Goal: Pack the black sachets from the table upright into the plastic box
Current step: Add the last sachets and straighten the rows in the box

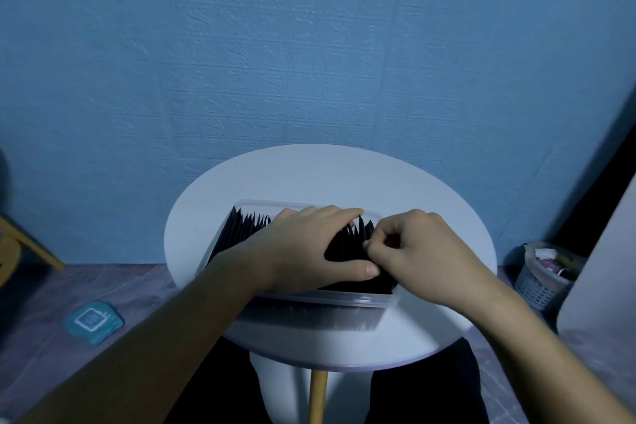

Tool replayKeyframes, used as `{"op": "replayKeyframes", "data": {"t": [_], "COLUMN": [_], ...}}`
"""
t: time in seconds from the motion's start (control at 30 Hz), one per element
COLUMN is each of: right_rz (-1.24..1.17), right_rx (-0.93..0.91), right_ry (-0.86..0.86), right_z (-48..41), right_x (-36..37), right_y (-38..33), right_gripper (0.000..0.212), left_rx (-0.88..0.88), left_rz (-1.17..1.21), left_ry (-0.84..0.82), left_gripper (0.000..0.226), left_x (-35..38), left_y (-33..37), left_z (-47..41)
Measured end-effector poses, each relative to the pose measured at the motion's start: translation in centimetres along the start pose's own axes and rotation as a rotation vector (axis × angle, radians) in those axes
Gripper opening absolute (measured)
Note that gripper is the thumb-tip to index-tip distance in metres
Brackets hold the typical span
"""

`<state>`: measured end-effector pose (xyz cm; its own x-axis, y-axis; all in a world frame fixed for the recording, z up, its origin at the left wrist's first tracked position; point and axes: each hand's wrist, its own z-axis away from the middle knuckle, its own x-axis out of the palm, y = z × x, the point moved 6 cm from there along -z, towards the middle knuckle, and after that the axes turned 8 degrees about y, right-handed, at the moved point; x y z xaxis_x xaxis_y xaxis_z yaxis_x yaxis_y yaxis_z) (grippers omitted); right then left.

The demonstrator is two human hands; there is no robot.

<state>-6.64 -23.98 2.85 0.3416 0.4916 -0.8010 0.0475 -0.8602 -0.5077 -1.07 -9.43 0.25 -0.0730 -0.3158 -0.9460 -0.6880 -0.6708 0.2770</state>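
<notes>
**Both hands at the box's right end**

I see the black sachets (247, 227) standing upright in the plastic box (344, 299), which sits near the front edge of the round worktop (327, 175). White surface shows behind it. The left hand (309, 244) lies flat across their tops, fingers straight. The right hand (409, 251) pinches 1 sachet at the right end. I can't read the label on the blue packet (93, 320) on the floor.

Upright black sachets (247, 227) are crowding the plastic box (344, 299) end to end. The left hand (309, 244) is covering the row's middle and the right hand (409, 244) is blocking its right end; the table (327, 175) behind is lying open.
</notes>
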Motion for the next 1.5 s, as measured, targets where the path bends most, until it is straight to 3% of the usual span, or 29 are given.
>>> {"op": "replayKeyframes", "data": {"t": [0.13,0.27,0.5,0.7,0.77,0.93,1.1,1.27,1.5], "right_rz": [-0.148,-0.259,-0.240,-0.291,-0.255,0.076,0.060,-0.070,-0.005], "right_rx": [0.005,-0.047,-0.112,-0.206,-0.223,-0.282,-0.284,-0.240,-0.190], "right_ry": [-0.093,0.039,0.057,0.080,0.119,0.105,0.106,0.182,0.253], "right_z": [0.0,-0.6,-0.6,0.4,0.6,1.5,2.1,2.6,1.7], "right_x": [-0.1,-0.7,0.6,0.3,-0.1,0.2,0.6,0.5,0.6], "right_y": [0.8,1.3,2.1,1.5,1.6,1.9,1.9,1.7,2.5], "right_gripper": [0.028,0.023,0.014,0.008,0.003,0.036,0.051,0.040,0.023], "left_rx": [-0.003,-0.006,-0.024,0.005,0.029,0.050,0.064,0.077,0.093], "left_rz": [-0.033,-0.037,-0.023,0.020,0.081,0.111,-0.064,-0.123,-0.127], "left_ry": [-0.040,-0.068,-0.027,0.041,0.072,0.149,0.253,0.300,0.329], "left_gripper": [0.093,0.086,0.079,0.093,0.089,0.078,0.085,0.092,0.084], "left_x": [-0.1,-0.1,0.0,-0.7,-1.0,-2.1,-2.8,-2.4,-1.7], "left_y": [0.2,0.4,0.8,0.2,-0.3,-2.5,-4.1,-4.4,-3.5], "left_z": [-0.2,-0.7,-0.8,-0.1,0.5,3.1,6.4,7.4,6.3]}}
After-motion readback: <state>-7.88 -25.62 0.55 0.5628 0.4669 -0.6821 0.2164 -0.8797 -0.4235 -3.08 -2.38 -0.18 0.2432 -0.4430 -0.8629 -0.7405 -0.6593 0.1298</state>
